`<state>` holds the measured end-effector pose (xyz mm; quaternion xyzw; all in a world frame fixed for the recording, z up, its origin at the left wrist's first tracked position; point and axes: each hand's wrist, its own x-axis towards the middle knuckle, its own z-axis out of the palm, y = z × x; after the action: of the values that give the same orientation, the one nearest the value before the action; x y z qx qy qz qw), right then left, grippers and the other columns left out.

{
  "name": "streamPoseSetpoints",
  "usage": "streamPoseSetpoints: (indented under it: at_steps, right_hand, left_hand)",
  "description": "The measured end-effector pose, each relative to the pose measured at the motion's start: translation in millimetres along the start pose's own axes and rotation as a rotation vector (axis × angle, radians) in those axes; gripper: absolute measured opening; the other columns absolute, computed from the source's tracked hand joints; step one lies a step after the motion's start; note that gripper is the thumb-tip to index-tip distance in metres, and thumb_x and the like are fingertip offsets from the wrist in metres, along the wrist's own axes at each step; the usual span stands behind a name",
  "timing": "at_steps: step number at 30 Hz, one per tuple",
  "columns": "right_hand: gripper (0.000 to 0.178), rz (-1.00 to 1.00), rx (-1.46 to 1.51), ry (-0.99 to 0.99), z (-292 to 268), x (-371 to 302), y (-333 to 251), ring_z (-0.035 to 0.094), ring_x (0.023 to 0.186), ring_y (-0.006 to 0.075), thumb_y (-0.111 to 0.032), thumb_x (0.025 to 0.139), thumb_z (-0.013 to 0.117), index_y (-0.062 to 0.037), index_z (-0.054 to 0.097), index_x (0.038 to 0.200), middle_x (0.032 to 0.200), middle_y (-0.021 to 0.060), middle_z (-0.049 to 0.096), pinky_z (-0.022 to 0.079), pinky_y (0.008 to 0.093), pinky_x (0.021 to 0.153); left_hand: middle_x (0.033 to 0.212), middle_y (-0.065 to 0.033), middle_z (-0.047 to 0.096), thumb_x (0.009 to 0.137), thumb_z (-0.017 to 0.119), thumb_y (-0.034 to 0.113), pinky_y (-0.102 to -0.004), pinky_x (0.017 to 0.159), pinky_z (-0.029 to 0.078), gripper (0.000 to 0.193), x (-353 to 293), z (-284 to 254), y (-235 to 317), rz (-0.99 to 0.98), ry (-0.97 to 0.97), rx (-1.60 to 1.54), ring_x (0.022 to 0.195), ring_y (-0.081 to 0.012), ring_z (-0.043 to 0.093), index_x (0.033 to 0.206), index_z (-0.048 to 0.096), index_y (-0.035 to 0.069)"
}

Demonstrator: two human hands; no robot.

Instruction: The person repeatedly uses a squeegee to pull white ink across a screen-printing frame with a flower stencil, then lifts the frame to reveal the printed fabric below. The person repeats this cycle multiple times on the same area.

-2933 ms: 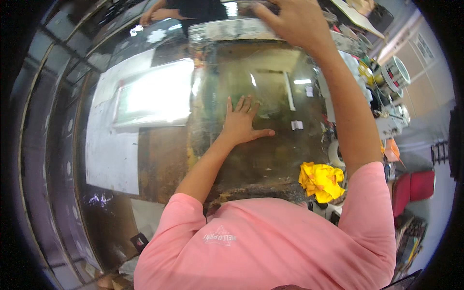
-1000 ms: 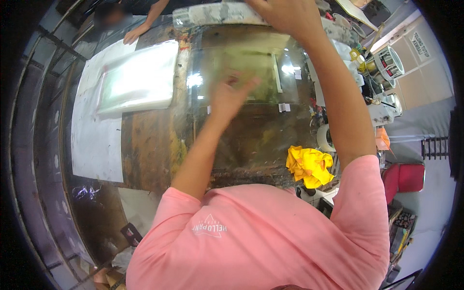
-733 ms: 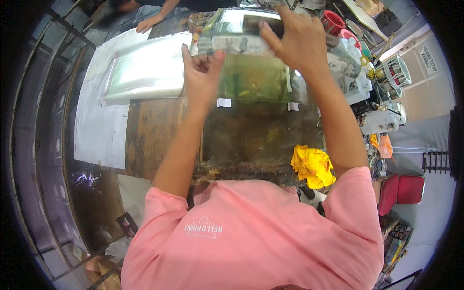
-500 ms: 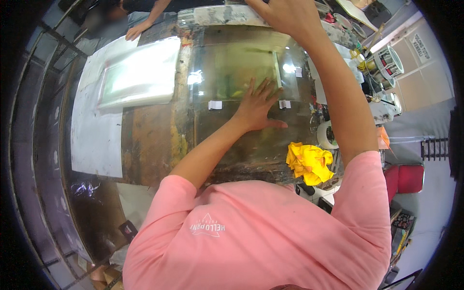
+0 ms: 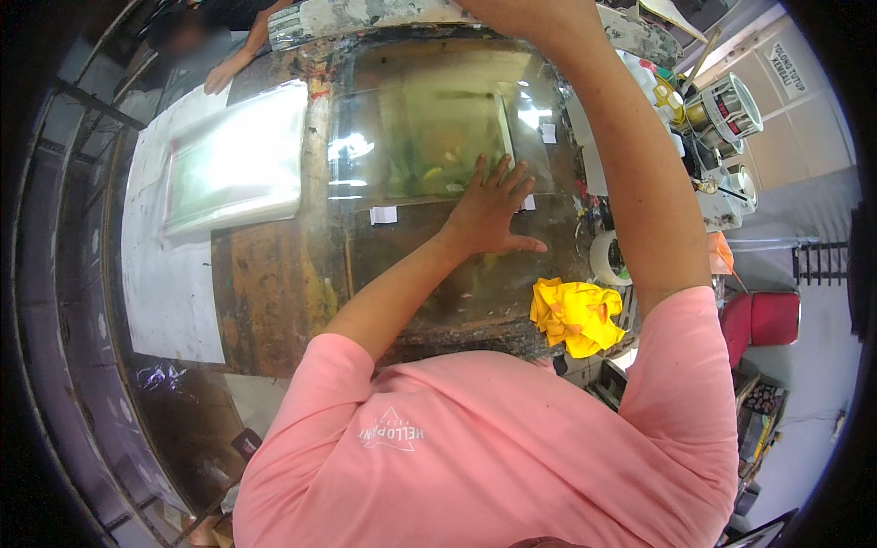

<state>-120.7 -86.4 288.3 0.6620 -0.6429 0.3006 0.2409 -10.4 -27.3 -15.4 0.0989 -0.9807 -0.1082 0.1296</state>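
My left hand [image 5: 493, 205] lies with fingers spread on a glossy transparent sheet [image 5: 411, 137] on the stained worktable. Its fingertips are beside the lower end of a narrow pale strip [image 5: 505, 123]. My right hand [image 5: 539, 20] reaches over the table's far side, near a stained, light-coloured bar [image 5: 365, 16]; its fingers are cut off by the upper edge, so any grip is hidden. Small white tabs [image 5: 384, 215] sit around the sheet. A crumpled yellow cloth [image 5: 575, 316] rests at the near right of the table.
To the left, a stack of shiny transparent sheets [image 5: 239, 160] lies partly on white paper [image 5: 174, 315]. Another person's hand [image 5: 228, 71] rests at the far left. A tape roll [image 5: 607, 258], paint cans [image 5: 731, 105] and a red chair [image 5: 775, 318] are on the right.
The view has shifted, so the table items appear farther left. My left hand remains spread on the sheet, now nearer the right-hand white tab. My right arm stays stretched out.
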Motion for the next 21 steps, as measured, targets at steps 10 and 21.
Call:
streamPoseSetpoints:
  at_steps: [10, 21]
  right_hand:
    - [0.05, -0.023, -0.007, 0.06, 7.2, -22.9, -1.5, 0.072, 0.087, 0.0413, -0.05, 0.098, 0.063, -0.0019, 0.076, 0.097, 0.084, 0.0216, 0.074, 0.052, 0.052, 0.084]
    - [0.041, 0.113, 0.284, -0.762, 41.8, -185.0, -14.3, 0.069, 0.093, 0.0392, -0.047, 0.1, 0.068, -0.0073, 0.076, 0.099, 0.098, 0.0154, 0.075, 0.053, 0.0514, 0.081]
  left_hand:
    - [0.142, -0.0221, 0.064, 0.083, 0.091, 0.048, -0.0444, 0.104, 0.055, 0.095, -34.2, -104.3, -43.5, -0.716, 0.442, -0.621, 0.126, -0.0306, 0.067, 0.155, 0.051, -0.001]
    - [0.124, -0.0125, 0.07, 0.062, 0.101, 0.056, -0.049, 0.104, 0.048, 0.101, -144.6, -111.1, -48.3, -0.844, 0.459, -0.509, 0.114, -0.0298, 0.066, 0.142, 0.067, 0.002]
